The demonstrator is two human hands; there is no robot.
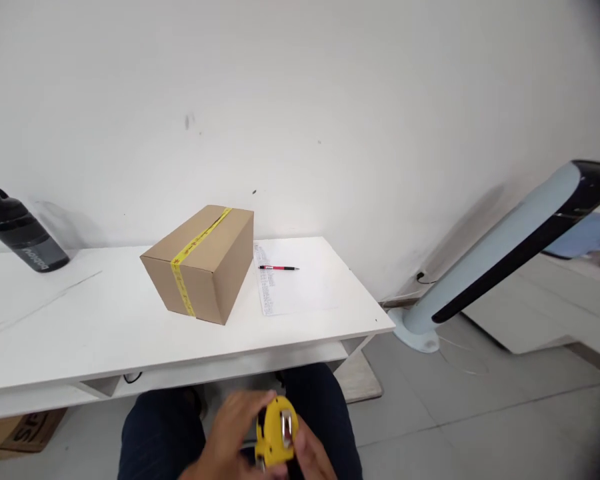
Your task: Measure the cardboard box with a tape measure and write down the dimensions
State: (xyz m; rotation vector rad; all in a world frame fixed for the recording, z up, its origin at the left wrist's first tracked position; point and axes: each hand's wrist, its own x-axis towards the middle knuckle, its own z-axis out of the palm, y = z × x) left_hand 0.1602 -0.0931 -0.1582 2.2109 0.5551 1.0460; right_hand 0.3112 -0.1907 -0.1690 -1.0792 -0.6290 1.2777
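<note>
Tape measure [276, 430], yellow, clamped between left hand [230, 437] and right hand [313, 457], low over lap. Cardboard box [200, 263] up ahead of grip on white table [105, 333], well apart; pen [279, 268] beyond, right of box.

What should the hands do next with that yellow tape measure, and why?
Probably lift the tape measure up to the cardboard box. Both the left hand and the right hand hold it low over the lap, below the table edge, while the taped box sits untouched beside the paper and pen.
</note>
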